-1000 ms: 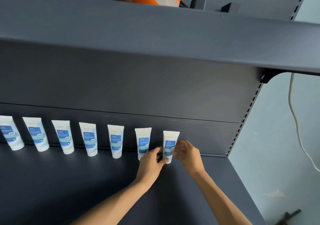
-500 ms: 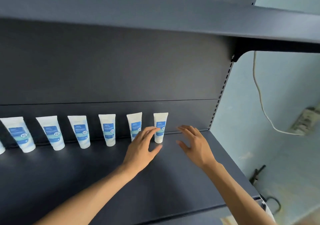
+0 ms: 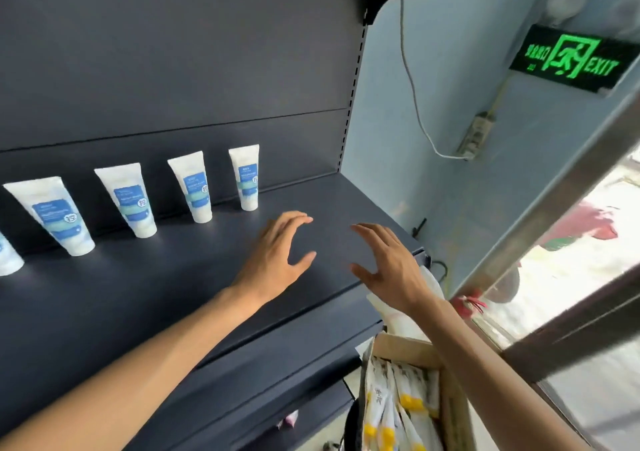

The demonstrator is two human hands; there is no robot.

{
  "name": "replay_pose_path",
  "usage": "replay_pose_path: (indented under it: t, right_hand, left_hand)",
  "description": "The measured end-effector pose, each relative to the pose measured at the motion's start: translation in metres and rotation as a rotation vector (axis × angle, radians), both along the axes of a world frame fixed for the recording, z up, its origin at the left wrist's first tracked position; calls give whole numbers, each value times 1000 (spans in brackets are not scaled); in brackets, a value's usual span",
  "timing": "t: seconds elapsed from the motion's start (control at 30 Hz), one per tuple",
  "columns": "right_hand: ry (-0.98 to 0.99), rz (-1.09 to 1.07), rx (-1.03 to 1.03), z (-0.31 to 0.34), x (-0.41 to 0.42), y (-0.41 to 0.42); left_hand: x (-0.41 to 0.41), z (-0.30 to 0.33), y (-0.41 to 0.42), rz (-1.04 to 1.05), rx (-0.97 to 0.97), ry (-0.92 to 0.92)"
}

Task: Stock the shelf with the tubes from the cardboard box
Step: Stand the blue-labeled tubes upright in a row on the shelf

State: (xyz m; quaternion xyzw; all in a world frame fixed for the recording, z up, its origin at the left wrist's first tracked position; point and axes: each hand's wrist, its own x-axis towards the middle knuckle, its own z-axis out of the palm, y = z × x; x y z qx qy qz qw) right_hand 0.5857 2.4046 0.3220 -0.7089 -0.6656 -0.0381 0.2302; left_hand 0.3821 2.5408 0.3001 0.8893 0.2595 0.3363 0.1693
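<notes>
Both hands hover empty over a dark shelf [image 3: 173, 298], fingers spread and loosely curved: the left hand [image 3: 277, 256] at centre frame, the right hand [image 3: 388, 270] just beside it, neither touching a tube. A row of white tubes [image 3: 194, 187] with blue labels stands cap-down along the back panel [image 3: 173, 52], spaced apart and labels facing out, apparently so shoppers can read them; the last tube [image 3: 245, 178] stands upper centre. To its right the shelf lies bare up to the slotted upright [image 3: 351, 100], seemingly room for more. The cardboard box [image 3: 415, 346], lower right below the shelf's front edge, holds white packets with yellow caps, likely the next reach. An exit sign [image 3: 568, 57] glows at upper right.
</notes>
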Motion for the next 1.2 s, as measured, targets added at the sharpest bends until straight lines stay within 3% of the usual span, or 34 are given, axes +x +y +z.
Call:
replay_pose_path:
  t: [0.27,0.67,0.83,1.2]
  right_hand:
    - [93,-153,-54,-34,35,-94]
    - [228,-145,-138,-120,98,-195]
    - [338,-183,-208,-181,115,-235]
    - [680,-339,-569,-355,97,-274]
  left_hand:
    - [51,-22,-70,-208,-24,77]
    - [106,-101,-168,-255,-31,143]
    - [126,-160,-217,-243,-178,262]
    - [144,-338,-261,-195,-522,698]
